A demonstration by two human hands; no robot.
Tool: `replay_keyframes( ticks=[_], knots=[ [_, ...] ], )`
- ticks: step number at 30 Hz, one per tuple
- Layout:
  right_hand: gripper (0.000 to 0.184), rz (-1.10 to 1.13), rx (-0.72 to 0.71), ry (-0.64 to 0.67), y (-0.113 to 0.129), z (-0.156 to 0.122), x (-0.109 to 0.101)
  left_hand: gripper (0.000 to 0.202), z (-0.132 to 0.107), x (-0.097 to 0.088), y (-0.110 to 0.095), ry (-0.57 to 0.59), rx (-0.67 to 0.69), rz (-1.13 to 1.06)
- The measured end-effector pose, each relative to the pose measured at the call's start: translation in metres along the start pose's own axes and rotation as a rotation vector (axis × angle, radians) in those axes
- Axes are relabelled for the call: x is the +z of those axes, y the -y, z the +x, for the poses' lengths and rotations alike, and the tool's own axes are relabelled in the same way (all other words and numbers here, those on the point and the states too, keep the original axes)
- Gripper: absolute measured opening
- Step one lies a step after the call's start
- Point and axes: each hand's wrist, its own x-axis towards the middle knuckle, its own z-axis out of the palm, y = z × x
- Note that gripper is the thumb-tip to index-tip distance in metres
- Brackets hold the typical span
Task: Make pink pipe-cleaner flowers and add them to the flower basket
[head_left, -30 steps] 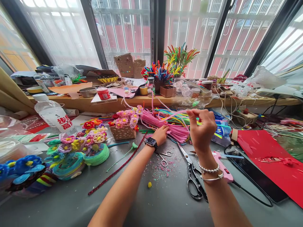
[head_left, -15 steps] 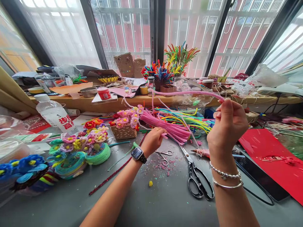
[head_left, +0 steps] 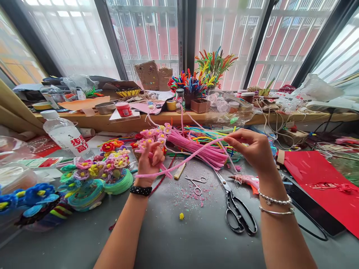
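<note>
My right hand (head_left: 248, 147) pinches one end of a long pink pipe cleaner (head_left: 196, 153) between thumb and fingertips. From there the stem slopes down to the left and passes across the base of my left hand (head_left: 151, 160). The left palm is turned up with its fingers curled. Short pink pipe cleaner pieces (head_left: 168, 172) stick out from the left hand; the fingers partly hide how they are gripped. Behind the hands lies a thick bundle of pink pipe cleaners (head_left: 196, 149). Pink pipe-cleaner flowers (head_left: 150, 136) stand just behind the left fingers.
Large black-handled scissors (head_left: 238, 213) and small scissors (head_left: 196, 183) lie on the grey table among fluff scraps. A pink glue gun (head_left: 248, 180), a phone (head_left: 314, 209) and red sheet (head_left: 322, 186) are rightward. Flower pots (head_left: 119, 181) and a water bottle (head_left: 67, 134) stand leftward.
My right hand has come down and slightly left with the pink pipe cleaner. My left hand has moved left and turned palm up, and the stem now crosses it.
</note>
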Motion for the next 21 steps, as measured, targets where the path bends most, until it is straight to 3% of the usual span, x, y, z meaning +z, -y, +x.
replay_keyframes(
  ticks=[5, 7, 9, 13, 16, 21],
  knots=[
    [0.020, -0.077, 0.030, -0.181, -0.004, 0.000, 0.002, 0.036, -0.007, 0.001, 0.012, 0.284, -0.384, 0.347],
    [0.019, -0.115, 0.015, -0.243, -0.006, 0.000, 0.003, 0.039, -0.009, 0.001, 0.013, 0.405, -0.476, 0.384],
    [0.017, -0.155, -0.002, -0.270, -0.009, 0.000, 0.004, 0.044, -0.011, 0.001, 0.014, 0.449, -0.479, 0.342],
    [0.018, -0.247, 0.056, -0.258, -0.015, 0.001, 0.005, 0.050, -0.013, 0.002, 0.011, 0.356, -0.358, 0.282],
    [0.022, -0.339, 0.137, -0.254, -0.018, 0.001, 0.005, 0.037, -0.012, 0.002, 0.011, 0.305, -0.268, 0.227],
    [0.026, -0.326, 0.246, -0.271, -0.023, 0.001, 0.005, 0.035, -0.014, 0.004, 0.011, 0.359, -0.359, 0.211]
  ],
)
